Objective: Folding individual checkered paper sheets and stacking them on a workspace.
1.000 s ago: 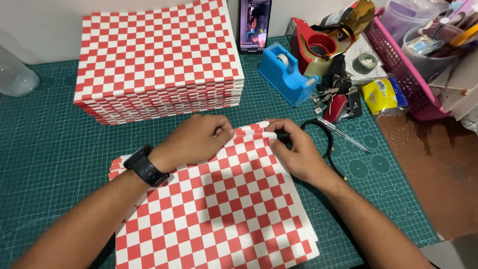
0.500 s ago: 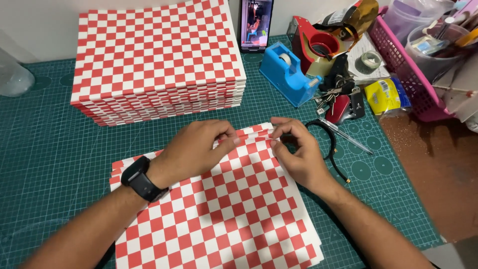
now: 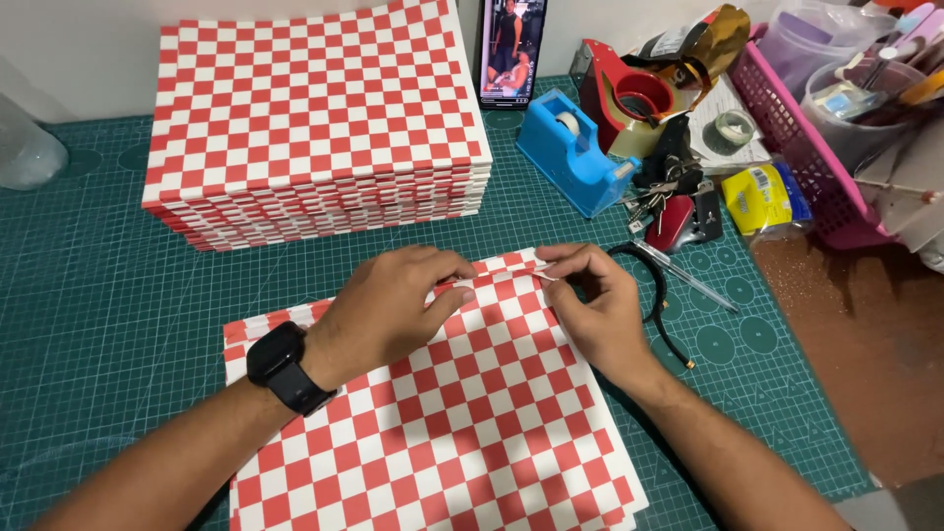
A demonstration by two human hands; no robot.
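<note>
A red-and-white checkered paper sheet is lying flat on the green cutting mat, turned a little so its far corner is pointing away toward the tall stack of the same paper. It is sitting on top of a few more identical sheets, whose edges are peeking out along its near right side. Its far edge is lifting slightly off the mat, where the left hand is pressing down on it and the right hand is pinching the corner between thumb and fingertips. The rest of the sheet is staying smooth and uncreased.
</note>
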